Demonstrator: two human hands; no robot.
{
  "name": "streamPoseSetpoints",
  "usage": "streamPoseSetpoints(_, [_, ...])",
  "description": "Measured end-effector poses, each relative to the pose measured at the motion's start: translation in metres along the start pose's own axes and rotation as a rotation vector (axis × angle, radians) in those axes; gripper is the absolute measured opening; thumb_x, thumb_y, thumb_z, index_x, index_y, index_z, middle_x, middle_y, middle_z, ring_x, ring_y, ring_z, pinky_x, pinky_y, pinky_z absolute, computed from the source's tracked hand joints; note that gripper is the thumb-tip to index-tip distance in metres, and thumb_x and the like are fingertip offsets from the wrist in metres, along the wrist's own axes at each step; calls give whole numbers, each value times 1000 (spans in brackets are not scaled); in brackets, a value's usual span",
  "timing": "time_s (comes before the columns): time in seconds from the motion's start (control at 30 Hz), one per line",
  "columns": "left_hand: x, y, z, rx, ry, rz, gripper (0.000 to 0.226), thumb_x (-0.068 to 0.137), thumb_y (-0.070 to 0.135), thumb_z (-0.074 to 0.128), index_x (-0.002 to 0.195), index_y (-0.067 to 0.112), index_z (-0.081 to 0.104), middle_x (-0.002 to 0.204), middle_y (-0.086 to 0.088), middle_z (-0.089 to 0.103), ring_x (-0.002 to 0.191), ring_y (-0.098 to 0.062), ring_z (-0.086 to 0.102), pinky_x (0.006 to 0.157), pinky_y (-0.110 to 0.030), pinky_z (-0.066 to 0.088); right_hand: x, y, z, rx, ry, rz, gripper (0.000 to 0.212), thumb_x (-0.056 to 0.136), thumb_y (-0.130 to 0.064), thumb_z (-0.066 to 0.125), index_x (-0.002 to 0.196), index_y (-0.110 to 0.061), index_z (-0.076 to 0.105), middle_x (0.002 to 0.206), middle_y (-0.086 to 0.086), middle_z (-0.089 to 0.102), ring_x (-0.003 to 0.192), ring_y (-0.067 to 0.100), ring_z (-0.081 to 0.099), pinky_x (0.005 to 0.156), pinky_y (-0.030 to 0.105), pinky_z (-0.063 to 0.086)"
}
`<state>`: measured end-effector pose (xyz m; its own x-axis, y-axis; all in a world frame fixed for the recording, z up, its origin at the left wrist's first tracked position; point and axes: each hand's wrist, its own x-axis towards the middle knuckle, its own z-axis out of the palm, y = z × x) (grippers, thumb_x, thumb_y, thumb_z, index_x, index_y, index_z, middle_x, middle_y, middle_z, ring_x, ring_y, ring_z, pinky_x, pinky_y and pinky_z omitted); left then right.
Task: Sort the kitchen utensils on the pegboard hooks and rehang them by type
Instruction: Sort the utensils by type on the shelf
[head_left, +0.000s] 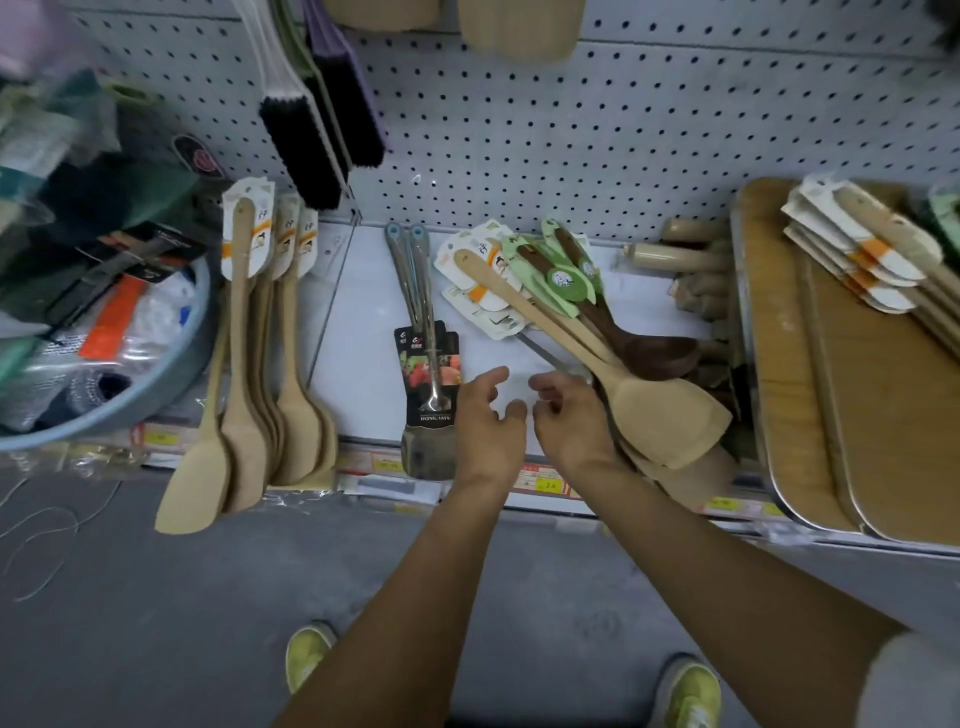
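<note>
A mixed bunch hangs in front of me: pale wooden spatulas (649, 410) with white cards and dark brown wooden spoons (649, 351) with green tags. My right hand (569, 421) is at the left side of that bunch, fingers curled, and seems to touch the spatula handles; what it pinches is hidden. My left hand (488, 421) hovers beside it with relaxed fingers, holding nothing. Two metal turners (423, 332) in dark printed sleeves hang just left of my left hand. Further left hangs a row of pale wooden spatulas (270, 374).
The white pegboard (571, 130) rises behind. Black-bristled brushes (311, 140) hang at upper left. A blue basin (171, 374) of packaged goods sits at left. Wooden boards in metal trays (841, 415) stand at right, with carded spatulas (872, 260) on top. Rolling pins (675, 257) lie behind.
</note>
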<state>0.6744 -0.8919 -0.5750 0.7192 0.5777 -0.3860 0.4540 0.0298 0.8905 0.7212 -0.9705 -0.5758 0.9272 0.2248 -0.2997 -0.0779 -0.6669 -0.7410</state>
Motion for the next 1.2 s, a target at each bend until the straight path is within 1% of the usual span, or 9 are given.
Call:
streamPoseSetpoints(0.13, [-10, 5, 26, 29, -49, 18, 34, 94, 4, 55, 125, 16, 57, 128, 1, 54, 107, -10, 56, 86, -15, 44, 2, 6, -35, -21, 129, -82, 27, 90, -5, 52, 109, -14, 67, 113, 6, 61, 103, 21, 61, 90, 37, 50])
streamPoseSetpoints(0.27, [-15, 21, 51, 50, -111, 82, 32, 89, -2, 55, 117, 13, 62, 120, -6, 56, 109, -21, 59, 95, -32, 50, 7, 8, -66, -81, 225, -113, 27, 89, -5, 50, 108, -16, 67, 116, 4, 60, 105, 21, 60, 83, 32, 48])
streamPoseSetpoints(0.37, [-11, 33, 62, 133, -134, 104, 35, 90, 2, 55, 123, 12, 58, 125, -9, 50, 115, -24, 54, 99, -28, 44, 12, 11, -89, -164, 252, -125, 32, 85, -3, 47, 107, -19, 66, 116, 6, 56, 101, 26, 60, 79, 37, 51])
streamPoseSetpoints(0.53, [13, 19, 66, 247, -129, -172, 56, 92, 20, 60, 142, 7, 38, 144, -13, 37, 125, -36, 47, 102, -42, 44, 23, 23, -115, -521, 91, -114, 42, 84, -1, 49, 122, -19, 59, 128, 4, 45, 99, 31, 61, 77, 41, 53])
streamPoseSetpoints(0.6, [20, 10, 68, 252, -160, -267, 50, 88, 24, 65, 132, 6, 49, 135, -17, 49, 115, -39, 54, 95, -50, 50, 28, 29, -119, -623, 40, -94, 42, 86, -2, 50, 125, -17, 58, 128, 5, 44, 100, 32, 61, 76, 42, 54])
streamPoseSetpoints(0.67, [21, 7, 70, 259, -150, -301, 36, 86, 23, 68, 116, 4, 61, 116, -21, 63, 105, -39, 60, 90, -48, 53, 31, 33, -121, -661, 35, -110, 37, 87, -1, 51, 121, -14, 60, 123, 7, 48, 100, 31, 60, 76, 41, 54])
streamPoseSetpoints(0.87, [7, 14, 62, 308, -86, -109, 23, 85, 20, 69, 104, 8, 70, 108, -14, 70, 103, -33, 62, 93, -44, 50, 31, 36, -129, -615, 15, -258, 27, 89, -4, 57, 114, -10, 61, 113, 10, 55, 101, 31, 56, 73, 37, 47])
streamPoseSetpoints(0.97, [-2, 29, 54, 341, -97, -21, 25, 89, 17, 63, 111, 8, 66, 110, -12, 68, 103, -31, 61, 91, -41, 50, 25, 32, -131, -532, 15, -270, 24, 88, -3, 58, 111, -9, 62, 109, 10, 56, 99, 31, 56, 70, 35, 44])
streamPoseSetpoints(1.2, [-23, 66, 31, 383, -79, 73, 30, 88, 21, 62, 116, 11, 58, 112, -10, 64, 104, -31, 59, 90, -43, 51, 4, 15, -132, -411, 12, -270, 21, 89, -9, 59, 109, -13, 62, 110, 8, 58, 97, 29, 57, 78, 42, 50])
